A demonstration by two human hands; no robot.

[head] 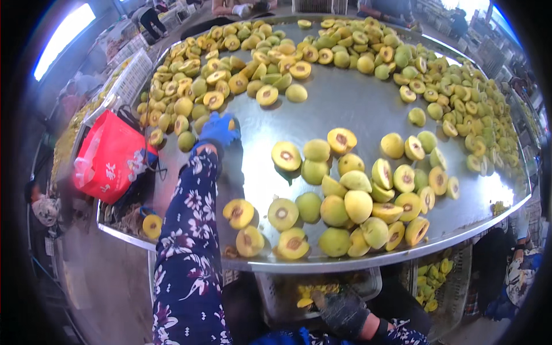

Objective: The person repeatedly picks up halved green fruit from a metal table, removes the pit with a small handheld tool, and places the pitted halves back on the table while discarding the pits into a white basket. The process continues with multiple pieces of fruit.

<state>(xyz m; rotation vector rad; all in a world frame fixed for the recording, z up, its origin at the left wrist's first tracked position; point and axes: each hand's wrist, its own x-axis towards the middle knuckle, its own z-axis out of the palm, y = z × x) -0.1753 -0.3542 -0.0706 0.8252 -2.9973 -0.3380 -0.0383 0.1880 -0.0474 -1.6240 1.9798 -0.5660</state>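
Note:
My left hand (pixel 219 130), in a blue glove, reaches across the metal table (pixel 345 103) to the near edge of a heap of halved yellow-green peaches (pixel 215 76). A yellowish patch shows at its fingertips; whether it grips a peach half is unclear. My right hand (pixel 345 314), in a dark worn glove, is low in front of me, over a plastic crate (pixel 276 297) below the table edge. Yellow fruit pieces (pixel 319 291) lie in that crate by its fingers. What this hand holds cannot be made out. Loose peach halves (pixel 358 207), many with pits showing, lie nearer me.
A red bag (pixel 112 157) sits at the table's left edge. More halves (pixel 470 103) are heaped along the right. Another crate (pixel 453 280) of fruit pieces stands below right, beside a person's arm (pixel 519 250). A gloved hand (pixel 242 9) shows beyond the far edge.

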